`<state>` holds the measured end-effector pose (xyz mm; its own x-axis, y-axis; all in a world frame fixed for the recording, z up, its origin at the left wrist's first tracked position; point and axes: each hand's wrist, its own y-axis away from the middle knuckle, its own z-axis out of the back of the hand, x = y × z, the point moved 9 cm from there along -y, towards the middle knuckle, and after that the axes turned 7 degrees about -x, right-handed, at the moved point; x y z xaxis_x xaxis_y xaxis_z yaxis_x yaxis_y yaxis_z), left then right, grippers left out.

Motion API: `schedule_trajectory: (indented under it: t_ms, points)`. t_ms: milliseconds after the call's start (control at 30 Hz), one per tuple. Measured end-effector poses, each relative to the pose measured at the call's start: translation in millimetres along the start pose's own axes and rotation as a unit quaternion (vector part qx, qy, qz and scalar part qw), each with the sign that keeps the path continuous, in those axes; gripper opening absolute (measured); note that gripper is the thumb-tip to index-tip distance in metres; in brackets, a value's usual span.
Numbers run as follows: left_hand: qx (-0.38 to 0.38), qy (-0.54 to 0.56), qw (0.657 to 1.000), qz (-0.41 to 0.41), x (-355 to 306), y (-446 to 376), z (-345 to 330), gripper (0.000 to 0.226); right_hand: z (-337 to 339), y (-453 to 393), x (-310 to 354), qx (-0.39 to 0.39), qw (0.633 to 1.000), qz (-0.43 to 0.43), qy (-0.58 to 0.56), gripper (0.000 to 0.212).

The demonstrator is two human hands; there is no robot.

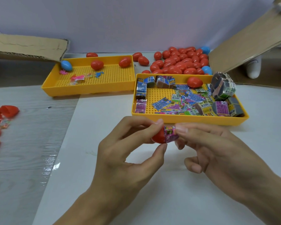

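The yellow tray (185, 119) of printed leaflets lies on the white table, with a second yellow tray (88, 91) off its far left corner and a heap of red eggs (182, 62) just behind it. Just in front of its near wall, the left hand (128, 153) pinches a red egg half (158, 137) between thumb and fingertips. The right hand (217, 146) pinches a folded pink leaflet (170, 133) at the shell's open mouth, touching it.

Leaflet-filled yellow tray (190, 119), red egg pile (182, 64) behind
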<state>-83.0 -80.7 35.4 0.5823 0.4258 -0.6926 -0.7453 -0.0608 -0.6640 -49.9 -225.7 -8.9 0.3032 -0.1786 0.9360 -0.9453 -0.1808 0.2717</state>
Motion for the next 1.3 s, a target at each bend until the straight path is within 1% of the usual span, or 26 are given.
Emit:
schedule_trajectory:
  t_ms: [133,267,400,500,600,667,767,900,1000,1067,1133,1167,1233,1300]
  points:
    - [0.000,0.017,1.000,0.016,3.2,-0.6,0.6,0.041,2.6,0.3,2.6,-0.010,0.999,0.027,0.038,0.024]
    - [-0.005,0.010,1.000,0.004,0.6,-0.5,1.6,0.037,5.6,-0.9,4.7,-0.014,0.999,0.026,0.033,0.028]
    - [-0.003,0.006,1.000,-0.009,-3.3,0.7,-0.2,0.037,8.1,-3.0,4.4,-0.027,0.999,0.002,0.018,0.034]
    - [0.007,0.001,1.000,-0.027,-7.7,1.6,-2.2,0.036,6.7,-3.1,2.3,-0.017,0.999,-0.013,0.027,0.018]
    - [0.017,0.003,0.999,-0.034,-9.7,2.3,-3.6,0.035,6.7,-3.5,-0.2,-0.008,0.999,-0.036,0.008,0.014]
    - [0.025,-0.003,0.999,-0.039,-10.9,2.7,-4.6,0.035,7.8,-4.5,-0.1,-0.003,0.999,-0.053,-0.003,0.017]
    - [0.038,-0.005,0.998,-0.040,-11.1,2.7,-7.2,0.035,6.7,-5.2,-1.5,0.018,0.997,-0.073,-0.004,0.031]
    - [0.062,-0.001,0.998,-0.032,-10.5,4.4,-12.5,0.037,6.4,-4.4,-4.1,0.028,0.997,-0.076,0.009,0.019]
    - [0.064,-0.006,0.997,-0.034,-10.3,5.3,-14.0,0.041,8.4,-4.5,-7.7,0.019,0.996,-0.088,0.006,0.032]
    - [0.047,-0.017,0.998,-0.041,-10.9,5.3,-12.0,0.041,6.5,-4.3,-10.3,0.022,0.995,-0.099,0.001,0.038]
    - [0.030,-0.021,0.998,-0.047,-11.9,5.6,-9.8,0.041,5.1,-4.0,-12.4,0.025,0.994,-0.105,-0.001,0.049]
    - [0.025,-0.017,0.999,-0.043,-11.5,5.6,-8.6,0.041,5.5,-4.2,-13.6,0.023,0.994,-0.108,-0.003,0.049]
    - [0.021,-0.009,0.999,-0.028,-8.7,5.6,-6.6,0.040,5.8,-4.1,-14.9,0.022,0.994,-0.109,-0.008,0.042]
    - [0.021,-0.035,0.999,-0.037,-9.1,5.2,-6.6,0.034,5.4,-3.7,-16.5,0.025,0.993,-0.112,-0.014,0.030]
